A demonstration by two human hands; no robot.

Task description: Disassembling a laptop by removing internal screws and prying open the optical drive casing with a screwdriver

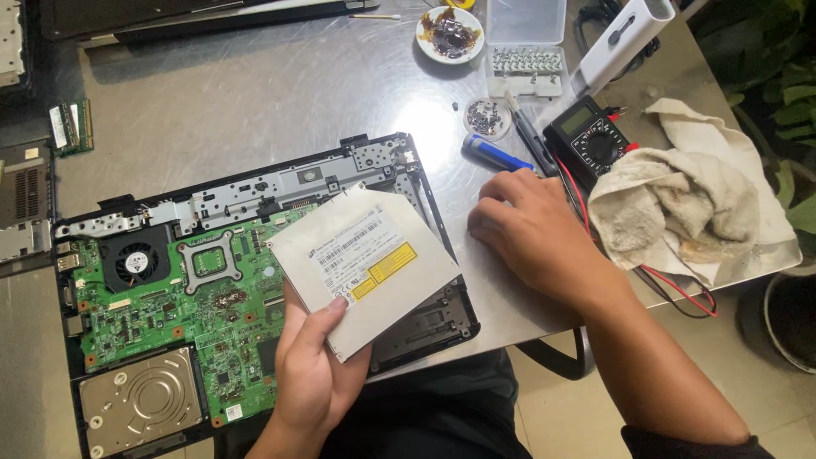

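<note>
Optical drive (pixel 364 265) gripped by left hand (pixel 313 370); right hand (pixel 531 234) seemingly empty.

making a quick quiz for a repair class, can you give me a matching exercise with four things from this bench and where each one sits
Things:
1. flat silver optical drive
2. round black cooling fan
3. black multimeter with red leads
4. silver hard disk drive

Places:
A. bottom left corner of the opened laptop base
B. held in the left hand above the green motherboard
C. on the metal table beside the crumpled cream cloth
D. upper left of the green motherboard

The right hand rests on the table near the blue-handled screwdriver.

Pairs: 1-B, 2-D, 3-C, 4-A
</note>
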